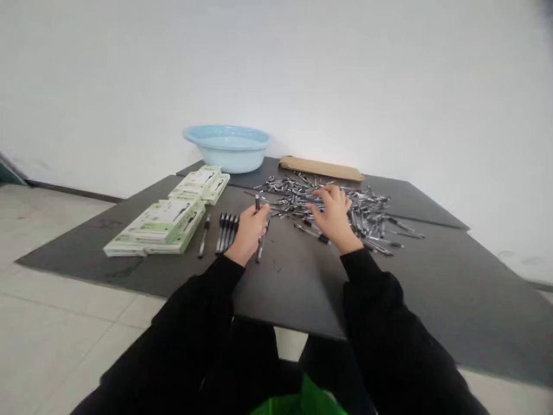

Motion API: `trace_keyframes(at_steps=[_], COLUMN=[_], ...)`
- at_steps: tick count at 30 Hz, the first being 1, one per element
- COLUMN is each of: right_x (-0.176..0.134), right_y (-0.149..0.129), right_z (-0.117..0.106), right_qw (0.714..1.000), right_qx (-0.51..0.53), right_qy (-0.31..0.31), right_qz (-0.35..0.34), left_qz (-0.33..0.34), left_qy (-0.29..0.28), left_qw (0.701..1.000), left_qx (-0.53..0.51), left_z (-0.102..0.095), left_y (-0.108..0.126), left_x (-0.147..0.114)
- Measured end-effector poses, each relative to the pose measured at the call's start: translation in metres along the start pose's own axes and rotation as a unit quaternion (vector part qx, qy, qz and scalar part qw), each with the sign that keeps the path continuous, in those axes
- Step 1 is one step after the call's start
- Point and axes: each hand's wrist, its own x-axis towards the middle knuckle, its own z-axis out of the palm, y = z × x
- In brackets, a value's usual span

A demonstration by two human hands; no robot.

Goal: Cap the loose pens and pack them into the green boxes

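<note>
Pens (371, 210), head view: big loose heap on the dark table (298, 294), right of its middle, toward the far edge. Left hand (248, 233) is clamped on a capped pen (257, 202), roughly upright, top end poking out of the grip. Another pen (260, 249) lies just right of that hand. Just left of it: row of pens (223, 230) side by side, caps toward the far edge, partly hidden by the hand; single pen (204, 236) further left. Right hand (332, 213) is over the near side of the heap, thumb and fingers apart; can't tell if fingertips touch. Green-and-white boxes (151, 225) stacked along the left edge. Blue basin (231, 153) at the far-left corner, cardboard strip (322, 167) by the far edge behind the heap.
</note>
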Motion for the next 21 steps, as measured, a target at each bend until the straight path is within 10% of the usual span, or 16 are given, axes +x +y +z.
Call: trace_keyframes(at_steps=[4, 11, 16, 21], right_x=[0.004, -0.006, -0.008, -0.003], right_y=[-0.001, -0.026, -0.034, -0.022], right_z=[-0.002, 0.026, 0.027, 0.022], right_qw=[0.992, 0.877, 0.826, 0.833], right_qx=[0.083, 0.417, 0.502, 0.495], right_qy=[0.03, -0.17, -0.153, -0.086], right_qz=[0.086, 0.167, 0.205, 0.229], left_qz=[-0.03, -0.061, -0.054, -0.035], left_qy=[0.001, -0.059, -0.17, -0.291], left_qw=[0.998, 0.996, 0.973, 0.932], left_qx=[-0.059, 0.009, 0.148, 0.214], left_z=[-0.005, -0.002, 0.002, 0.004], left_y=[0.004, -0.003, -0.01, -0.012], left_x=[0.003, 0.002, -0.005, -0.011])
